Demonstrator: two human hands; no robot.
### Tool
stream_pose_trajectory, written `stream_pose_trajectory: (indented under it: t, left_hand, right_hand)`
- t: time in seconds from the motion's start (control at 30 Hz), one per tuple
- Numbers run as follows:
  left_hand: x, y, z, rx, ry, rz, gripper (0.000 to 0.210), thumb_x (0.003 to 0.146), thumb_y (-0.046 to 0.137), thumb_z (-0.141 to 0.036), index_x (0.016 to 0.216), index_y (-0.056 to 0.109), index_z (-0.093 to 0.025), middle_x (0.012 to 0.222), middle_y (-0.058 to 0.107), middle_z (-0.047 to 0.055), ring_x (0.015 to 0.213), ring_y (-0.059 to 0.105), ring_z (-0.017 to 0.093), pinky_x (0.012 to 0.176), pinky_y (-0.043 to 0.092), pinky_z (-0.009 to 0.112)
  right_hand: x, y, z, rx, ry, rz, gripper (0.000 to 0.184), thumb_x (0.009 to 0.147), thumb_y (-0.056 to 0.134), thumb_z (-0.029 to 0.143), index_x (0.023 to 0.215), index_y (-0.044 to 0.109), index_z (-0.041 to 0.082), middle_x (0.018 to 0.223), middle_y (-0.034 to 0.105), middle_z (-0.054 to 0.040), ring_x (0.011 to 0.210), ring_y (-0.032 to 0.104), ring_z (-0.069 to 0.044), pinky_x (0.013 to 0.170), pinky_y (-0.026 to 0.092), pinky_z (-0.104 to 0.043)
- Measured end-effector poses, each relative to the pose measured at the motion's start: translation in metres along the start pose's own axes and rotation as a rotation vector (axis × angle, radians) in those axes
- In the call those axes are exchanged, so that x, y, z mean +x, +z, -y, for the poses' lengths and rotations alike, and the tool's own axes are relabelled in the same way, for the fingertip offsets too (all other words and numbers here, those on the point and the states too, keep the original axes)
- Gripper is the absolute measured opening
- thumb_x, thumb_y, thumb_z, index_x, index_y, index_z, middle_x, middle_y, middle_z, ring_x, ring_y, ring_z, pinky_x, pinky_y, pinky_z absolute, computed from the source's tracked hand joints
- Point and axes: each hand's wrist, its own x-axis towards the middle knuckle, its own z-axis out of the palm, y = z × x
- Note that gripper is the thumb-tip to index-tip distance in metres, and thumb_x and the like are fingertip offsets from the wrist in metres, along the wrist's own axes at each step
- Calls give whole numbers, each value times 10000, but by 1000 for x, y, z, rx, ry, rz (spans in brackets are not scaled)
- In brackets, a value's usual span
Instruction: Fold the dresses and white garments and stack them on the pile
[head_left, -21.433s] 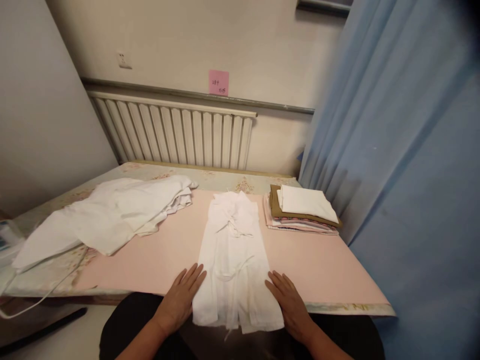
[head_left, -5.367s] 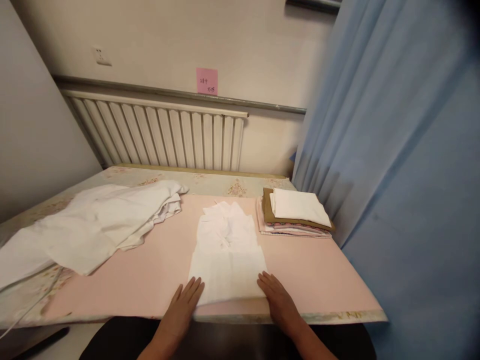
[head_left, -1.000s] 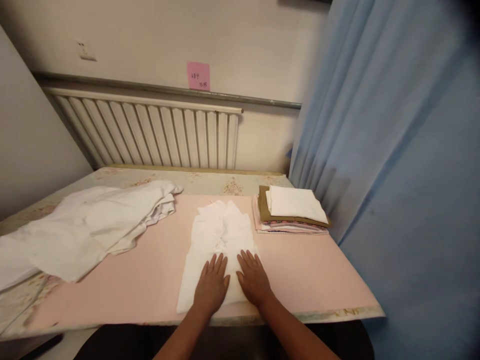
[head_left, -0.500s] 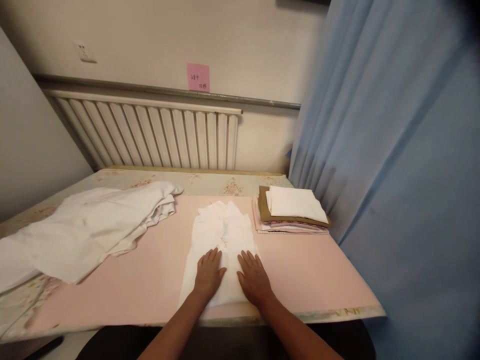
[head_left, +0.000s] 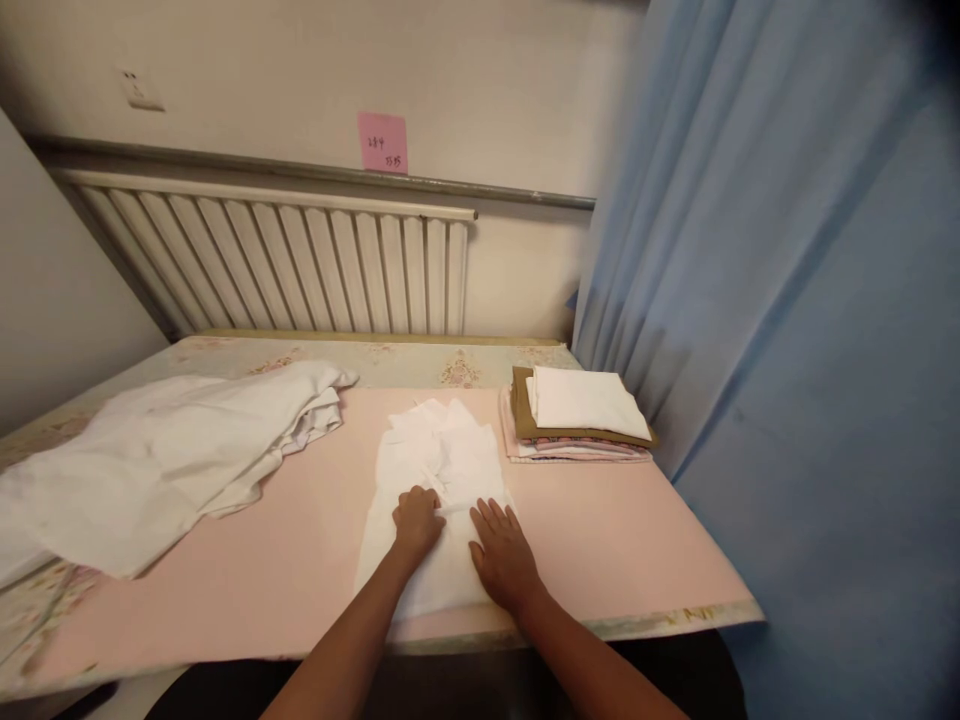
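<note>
A white folded garment [head_left: 442, 450] lies lengthwise on the pink cloth in front of me, with wrinkles and ragged-looking folds at its far end. My left hand [head_left: 418, 520] rests on its left half, fingers curled in and closed on the fabric near the middle. My right hand [head_left: 504, 550] lies flat over the right half, fingers stretched forward and holding nothing. Wrists and forearms come in from the table's near edge.
On the left a loose white cloth [head_left: 172, 450] is heaped, hanging past the pink sheet [head_left: 600, 540]. A folded stack of fabrics [head_left: 585, 405], white on top of brown, sits at the right. Behind are a radiator [head_left: 300, 260] and a blue curtain [head_left: 750, 250].
My left hand has gone from lying flat to curled fingers gripping the garment. The right hand stays flat in nearly the same place. The view has shifted slightly.
</note>
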Motion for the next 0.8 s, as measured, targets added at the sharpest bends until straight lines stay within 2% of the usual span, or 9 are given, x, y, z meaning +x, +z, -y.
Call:
stream_pose_trajectory:
  t: [0.13,0.33,0.5,0.63,0.8]
  left_hand:
    - [2,0,-5,-4,-23,27,248,730,541,-126,880,676,-269,1082,578,56,1110,472,276,891,370,398]
    - [2,0,-7,-19,-25,38,228,741,559,-203,883,715,-289,1160,590,44,1163,457,298,949,358,431]
    - [4,0,-5,-37,-37,30,231,708,571,-181,859,721,-270,1157,604,62,1150,483,316,922,385,437]
    - [5,-1,-2,-66,-40,29,257,683,571,-140,838,721,-280,1102,623,47,1113,518,292,867,411,387]
    - [5,-6,-1,-95,-36,13,210,721,533,-134,789,695,-248,1043,628,52,1028,542,258,788,414,349]
  right_hand:
    - [0,2,-1,0,7,6,526,923,499,269,1437,426,186,1493,425,-93,1414,312,-258,1164,229,-485]
    - [0,1,-1,0,18,18,509,930,496,270,1428,435,183,1499,419,-82,1420,300,-248,1172,213,-470]
    - [0,0,0,7,15,6,507,929,497,271,1425,441,180,1489,433,-89,1414,313,-254,1168,227,-478]
    - [0,1,0,1,7,-13,518,924,502,262,1432,433,187,1482,440,-93,1411,320,-254,1162,237,-484]
    - [0,1,-1,16,8,-7,513,928,496,265,1431,434,181,1487,435,-91,1414,314,-260,1165,232,-486]
